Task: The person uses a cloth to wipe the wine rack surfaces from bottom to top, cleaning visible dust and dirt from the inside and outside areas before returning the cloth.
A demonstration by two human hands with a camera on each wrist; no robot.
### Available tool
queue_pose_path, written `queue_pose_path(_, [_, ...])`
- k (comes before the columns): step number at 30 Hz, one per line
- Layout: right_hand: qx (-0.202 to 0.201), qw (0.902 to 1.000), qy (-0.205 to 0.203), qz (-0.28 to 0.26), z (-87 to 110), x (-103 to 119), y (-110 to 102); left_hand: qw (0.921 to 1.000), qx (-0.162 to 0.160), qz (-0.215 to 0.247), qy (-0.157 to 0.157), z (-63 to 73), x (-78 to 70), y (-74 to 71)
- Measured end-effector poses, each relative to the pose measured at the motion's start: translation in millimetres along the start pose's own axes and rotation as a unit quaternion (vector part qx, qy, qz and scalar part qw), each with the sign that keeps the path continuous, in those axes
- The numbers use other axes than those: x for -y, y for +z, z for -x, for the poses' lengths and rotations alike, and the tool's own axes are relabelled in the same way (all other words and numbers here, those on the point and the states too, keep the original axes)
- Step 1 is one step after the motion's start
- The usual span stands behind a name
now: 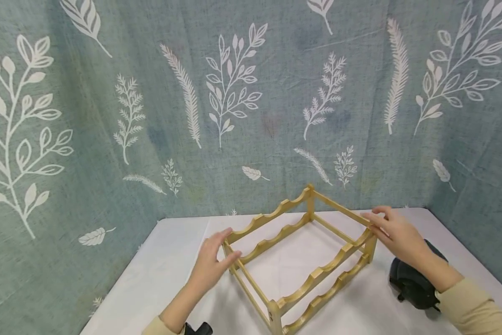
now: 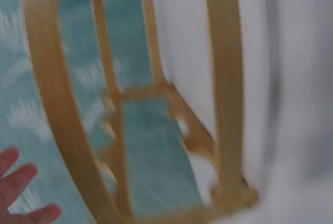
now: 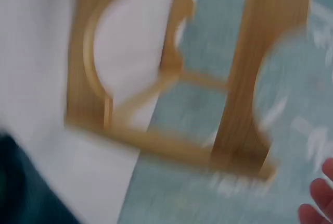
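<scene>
A two-tier wooden bottle rack (image 1: pixel 317 274) with scalloped rails stands at an angle on the white table. At its left corner is my left hand (image 1: pixel 212 260), thumb spread wide from the fingers. The left wrist view has those fingertips (image 2: pixel 21 182) parted, beside the rack's rail (image 2: pixel 57 104). My right hand (image 1: pixel 395 232) hovers by the right corner, its fingers loosely extended along the upper rail. Over in the right wrist view, fingertips (image 3: pixel 315 203) show just off the blurred rack end (image 3: pixel 239 94). Neither hand curls round the wood.
A black bag-like item (image 1: pixel 414 281) lies on the table under my right forearm. Behind and along both sides hangs a green-grey cloth (image 1: pixel 271 116) with white leaf prints. The white tabletop (image 1: pixel 163 260) extends left of the rack.
</scene>
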State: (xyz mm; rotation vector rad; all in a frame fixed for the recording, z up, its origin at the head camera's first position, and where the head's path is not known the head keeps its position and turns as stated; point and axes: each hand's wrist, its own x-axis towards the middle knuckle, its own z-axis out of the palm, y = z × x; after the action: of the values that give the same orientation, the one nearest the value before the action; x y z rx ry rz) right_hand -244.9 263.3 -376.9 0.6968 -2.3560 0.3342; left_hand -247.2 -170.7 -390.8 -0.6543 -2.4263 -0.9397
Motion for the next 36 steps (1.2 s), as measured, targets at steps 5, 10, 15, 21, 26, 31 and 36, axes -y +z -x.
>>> queue_pose_path(5, [0.078, 0.9872, 0.106, -0.090, -4.4, -35.4, 2.1, 0.9829, 0.092, 0.080, 0.138, 32.6, -55.4, 12.5])
queue_pose_path(10, [0.105, 0.9704, 0.162, -0.145, -3.2, -43.9, 9.8, 0.9772, 0.109, 0.115, 0.142, 47.0, -69.1, 24.1])
queue_pose_path(15, [0.093, 0.9726, 0.154, -0.147, 2.5, -40.3, 9.1, 0.9751, 0.097, 0.138, 0.143, 47.0, -57.9, 25.7])
queue_pose_path(21, [0.030, 0.9834, 0.116, -0.136, 20.4, -33.3, 4.2, 0.9771, 0.091, 0.163, 0.102, 33.5, -25.3, 21.4])
queue_pose_path(26, [-0.026, 0.9872, 0.057, -0.147, 32.2, -20.1, 3.9, 0.9877, 0.059, 0.125, 0.073, 22.1, 2.7, 15.4])
queue_pose_path(31, [-0.044, 0.9866, 0.044, -0.151, 41.4, -1.5, 3.6, 0.9892, 0.082, 0.121, -0.004, 13.3, 21.7, 9.4])
queue_pose_path(36, [-0.065, 0.9880, 0.042, -0.133, 45.9, 9.6, 6.1, 0.9843, 0.130, 0.113, -0.039, 5.1, 25.7, 1.9])
